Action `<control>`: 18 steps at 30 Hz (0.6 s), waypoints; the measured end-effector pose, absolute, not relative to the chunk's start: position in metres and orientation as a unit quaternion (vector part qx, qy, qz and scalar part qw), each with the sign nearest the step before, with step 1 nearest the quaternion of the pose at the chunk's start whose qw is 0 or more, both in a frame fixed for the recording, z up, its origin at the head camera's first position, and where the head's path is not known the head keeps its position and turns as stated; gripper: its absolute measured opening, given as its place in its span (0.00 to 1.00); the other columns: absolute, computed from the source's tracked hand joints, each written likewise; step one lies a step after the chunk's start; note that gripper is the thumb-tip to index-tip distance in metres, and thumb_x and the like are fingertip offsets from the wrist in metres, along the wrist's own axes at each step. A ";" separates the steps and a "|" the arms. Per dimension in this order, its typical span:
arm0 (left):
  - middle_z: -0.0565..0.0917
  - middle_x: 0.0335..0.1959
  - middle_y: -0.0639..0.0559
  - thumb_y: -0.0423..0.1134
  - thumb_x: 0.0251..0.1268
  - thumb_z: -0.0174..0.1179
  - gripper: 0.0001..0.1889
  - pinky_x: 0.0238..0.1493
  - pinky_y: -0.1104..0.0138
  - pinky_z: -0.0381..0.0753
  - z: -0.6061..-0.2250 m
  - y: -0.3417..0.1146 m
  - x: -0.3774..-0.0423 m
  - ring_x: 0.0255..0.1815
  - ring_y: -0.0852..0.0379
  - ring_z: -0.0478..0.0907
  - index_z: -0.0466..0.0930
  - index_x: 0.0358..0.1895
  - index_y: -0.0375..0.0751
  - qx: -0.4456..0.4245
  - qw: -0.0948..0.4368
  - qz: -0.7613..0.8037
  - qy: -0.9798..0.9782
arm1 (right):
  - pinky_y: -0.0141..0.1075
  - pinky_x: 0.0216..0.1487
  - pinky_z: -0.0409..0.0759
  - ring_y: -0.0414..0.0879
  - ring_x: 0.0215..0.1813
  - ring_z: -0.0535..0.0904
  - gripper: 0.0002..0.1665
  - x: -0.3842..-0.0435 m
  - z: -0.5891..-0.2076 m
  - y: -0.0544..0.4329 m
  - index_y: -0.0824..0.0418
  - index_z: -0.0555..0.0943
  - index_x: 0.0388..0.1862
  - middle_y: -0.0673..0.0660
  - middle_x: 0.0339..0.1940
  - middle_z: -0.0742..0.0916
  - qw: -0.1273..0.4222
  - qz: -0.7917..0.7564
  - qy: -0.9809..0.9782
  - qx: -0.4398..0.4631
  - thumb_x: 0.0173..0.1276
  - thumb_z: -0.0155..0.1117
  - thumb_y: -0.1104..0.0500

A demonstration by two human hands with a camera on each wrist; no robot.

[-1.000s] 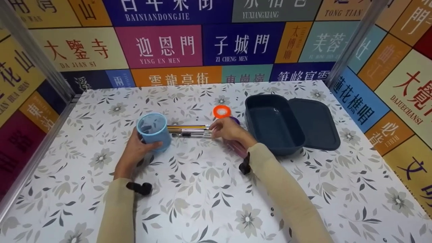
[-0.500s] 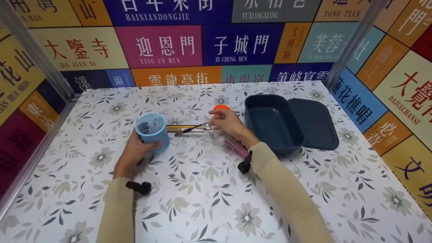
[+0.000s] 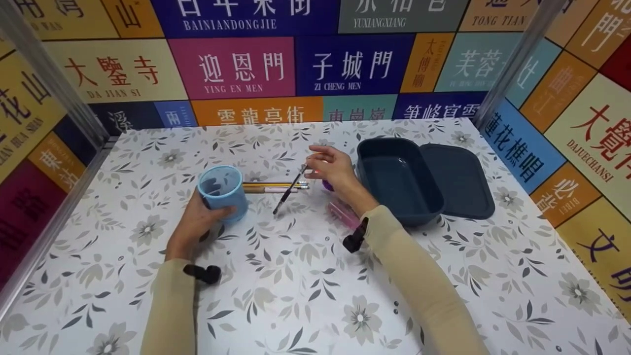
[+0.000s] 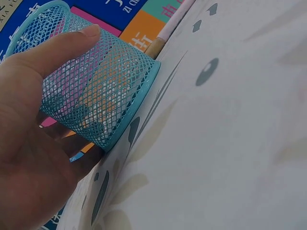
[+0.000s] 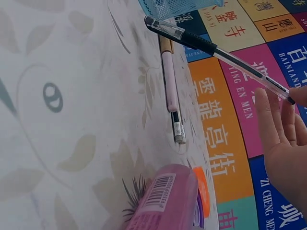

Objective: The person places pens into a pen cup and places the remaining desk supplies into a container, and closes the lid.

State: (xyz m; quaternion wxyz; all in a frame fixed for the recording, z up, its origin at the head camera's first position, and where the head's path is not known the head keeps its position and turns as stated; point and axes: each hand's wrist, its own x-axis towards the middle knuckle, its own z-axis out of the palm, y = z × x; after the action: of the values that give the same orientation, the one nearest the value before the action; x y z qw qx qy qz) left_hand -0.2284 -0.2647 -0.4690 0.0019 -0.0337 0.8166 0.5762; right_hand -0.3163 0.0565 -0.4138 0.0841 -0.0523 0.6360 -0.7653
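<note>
My left hand (image 3: 197, 222) grips a light blue mesh pen holder (image 3: 227, 197) from its left side, thumb across the front. The holder stands upright on the table, and no pens show inside it. My right hand (image 3: 335, 172) pinches a clear gel pen (image 3: 291, 190) with a black grip by its back end. The pen slants down to the left, capped tip lowest, as the right wrist view shows too. Behind it a pink-and-tan pen (image 5: 169, 79) and pencils (image 3: 276, 184) lie side by side, their left ends behind the holder.
A pink bottle with a barcode label (image 5: 165, 196) lies near my right wrist. Orange (image 5: 202, 189) and purple (image 3: 327, 185) round items are partly hidden by that hand. A dark blue box (image 3: 402, 182) stands right, its lid (image 3: 461, 182) beside it. Printed wall panels (image 3: 231, 69) border the table.
My right hand has picked the gel pen out of the row and raised its back end, swinging it steeper. The left hand and the pen holder have stayed put.
</note>
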 end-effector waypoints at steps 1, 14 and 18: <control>0.63 0.76 0.41 0.40 0.52 0.76 0.56 0.82 0.48 0.52 -0.468 -0.265 -0.228 0.79 0.42 0.58 0.45 0.80 0.46 -0.033 0.004 0.577 0.816 | 0.40 0.42 0.90 0.45 0.41 0.85 0.21 -0.316 -0.413 0.056 0.65 0.79 0.60 0.56 0.41 0.85 0.086 -0.769 0.632 -0.050 0.68 0.65 0.70; 0.61 0.79 0.46 0.44 0.52 0.77 0.58 0.83 0.47 0.48 -0.462 -0.265 -0.226 0.81 0.45 0.54 0.44 0.81 0.52 -0.056 0.037 0.587 0.807 | 0.41 0.45 0.90 0.49 0.48 0.85 0.11 -0.313 -0.397 0.040 0.61 0.84 0.49 0.57 0.44 0.85 0.088 -0.774 0.626 -0.031 0.68 0.68 0.63; 0.61 0.78 0.45 0.45 0.52 0.77 0.58 0.83 0.48 0.48 -0.463 -0.265 -0.226 0.81 0.44 0.55 0.45 0.81 0.50 -0.059 0.037 0.584 0.809 | 0.41 0.47 0.90 0.48 0.47 0.86 0.12 -0.312 -0.391 0.034 0.63 0.84 0.49 0.56 0.44 0.85 0.075 -0.766 0.638 -0.040 0.69 0.67 0.62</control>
State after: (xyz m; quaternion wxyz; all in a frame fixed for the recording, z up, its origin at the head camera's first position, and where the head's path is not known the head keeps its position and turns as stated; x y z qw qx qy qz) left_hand -0.2262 -0.2654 -0.4626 0.0371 -0.0590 0.8090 0.5837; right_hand -0.3119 0.0340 -0.3906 0.0755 -0.0398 0.6376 -0.7656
